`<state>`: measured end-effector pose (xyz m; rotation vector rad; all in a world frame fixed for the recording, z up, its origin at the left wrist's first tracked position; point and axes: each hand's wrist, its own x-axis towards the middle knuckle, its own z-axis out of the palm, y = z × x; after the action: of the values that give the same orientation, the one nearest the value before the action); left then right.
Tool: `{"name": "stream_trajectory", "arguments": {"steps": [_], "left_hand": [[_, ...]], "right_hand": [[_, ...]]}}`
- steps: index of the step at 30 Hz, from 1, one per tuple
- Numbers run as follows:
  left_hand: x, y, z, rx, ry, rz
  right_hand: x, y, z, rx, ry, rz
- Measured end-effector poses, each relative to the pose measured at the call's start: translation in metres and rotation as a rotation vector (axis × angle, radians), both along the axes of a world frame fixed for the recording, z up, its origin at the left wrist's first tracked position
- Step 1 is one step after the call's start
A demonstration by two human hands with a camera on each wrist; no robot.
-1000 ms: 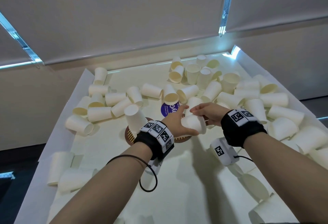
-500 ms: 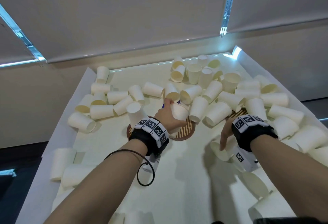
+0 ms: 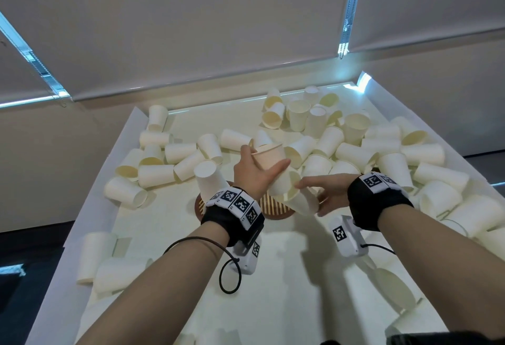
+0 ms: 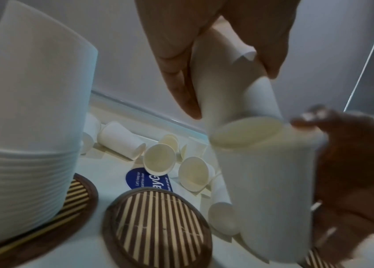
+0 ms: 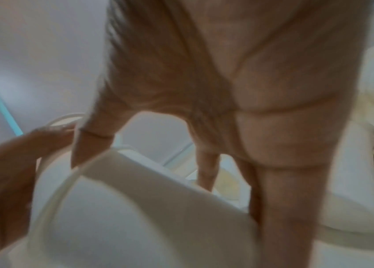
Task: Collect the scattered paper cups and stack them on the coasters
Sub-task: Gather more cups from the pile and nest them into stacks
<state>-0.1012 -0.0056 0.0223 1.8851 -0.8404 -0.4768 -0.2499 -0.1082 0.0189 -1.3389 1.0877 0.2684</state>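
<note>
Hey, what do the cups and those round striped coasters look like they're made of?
Cups: apparently paper, matte white outside and cream inside, with thin walls and a rolled rim. The stack shows tightly nested rims. Coasters: seemingly bamboo or wood, with pale slats alternating with dark ones inside a dark brown ring and a dull finish. The exact wood cannot be told.

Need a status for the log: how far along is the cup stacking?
Early. Done: one inverted stack of white paper cups on the left round slatted coaster. In hand: left hand holds nested cups, right hand adds another cup. Left: middle coaster bare, dozens of scattered cups.
</note>
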Motion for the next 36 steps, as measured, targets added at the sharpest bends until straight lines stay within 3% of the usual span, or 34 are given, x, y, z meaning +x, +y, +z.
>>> {"name": "stream_trajectory", "arguments": {"steps": [5,8,11,13,16,19,24,31,36], "left_hand": [[-0.009,0.005,-0.005,0.042,-0.095,-0.145],[-0.005,0.004,-0.013,0.098,-0.144,-0.194],[0.004,0.002,-0.016,0.251,-0.086,-0.161],[0.013,-0.003,-0.021,0.311,0.058,-0.075],[0.014,-0.012,-0.028,0.244,0.414,0.025],[0.008,-0.018,-0.037,0.234,0.632,0.110],[0.007,-0.020,-0.050,0.357,0.515,0.009],[0.005,-0.024,-0.047,0.552,0.097,-0.172],[0.005,-0.025,-0.046,0.495,-0.206,-0.209]], "right_hand": [[0.009,0.002,-0.001,0.085,-0.242,-0.002],[0.012,-0.001,0.001,0.054,-0.248,0.044],[0.010,-0.006,0.002,0.003,-0.217,0.098],[0.010,-0.008,0.000,-0.105,-0.201,0.051],[0.017,-0.011,-0.006,-0.220,-0.262,-0.118],[0.025,-0.010,-0.014,-0.339,-0.256,-0.097],[0.037,-0.001,-0.024,-0.527,-0.265,-0.025],[0.055,0.005,-0.033,-0.627,-0.084,0.114],[0.057,-0.004,-0.040,-0.647,-0.096,0.101]]}}
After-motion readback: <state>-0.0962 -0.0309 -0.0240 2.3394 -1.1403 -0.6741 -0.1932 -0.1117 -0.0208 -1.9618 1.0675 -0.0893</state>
